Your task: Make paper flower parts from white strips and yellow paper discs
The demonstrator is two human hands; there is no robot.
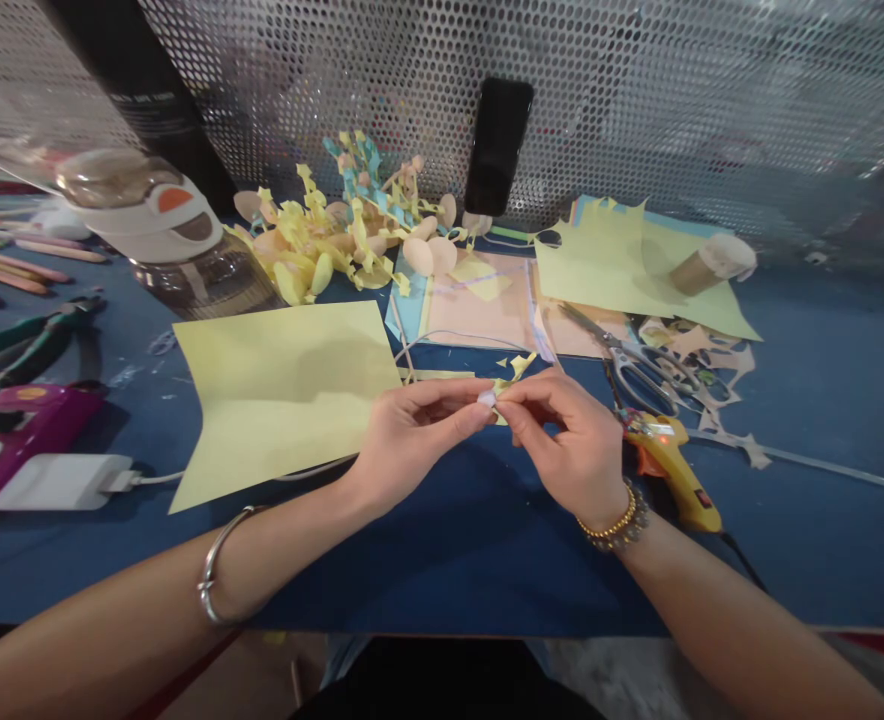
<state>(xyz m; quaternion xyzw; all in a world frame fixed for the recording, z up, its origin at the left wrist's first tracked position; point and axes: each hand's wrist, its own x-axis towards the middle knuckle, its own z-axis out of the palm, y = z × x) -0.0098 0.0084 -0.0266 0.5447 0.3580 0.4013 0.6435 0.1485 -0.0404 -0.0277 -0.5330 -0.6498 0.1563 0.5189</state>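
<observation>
My left hand [412, 430] pinches a small whitish-lilac piece of paper [487, 398] between thumb and index finger. Fingertips of my right hand [569, 435] close on the same little piece from the other side. Just behind the fingertips shows a yellow paper scrap [521, 366]; whether it is joined to the pale piece I cannot tell. A large sheet of yellow paper [284, 390] lies left of my hands. To the right are scissors [641, 368] and a yellow hot glue gun [674, 465] with a clear glue stick [824, 465] near its nose.
Paper flowers and stars [337, 235] are heaped at the back, beside a glass jar [187, 250]. A phone [498, 145] leans on the perforated metal panel [637, 100]. Green-handled pliers [44, 345], a purple power strip [29, 440] and a white charger [63, 481] sit left.
</observation>
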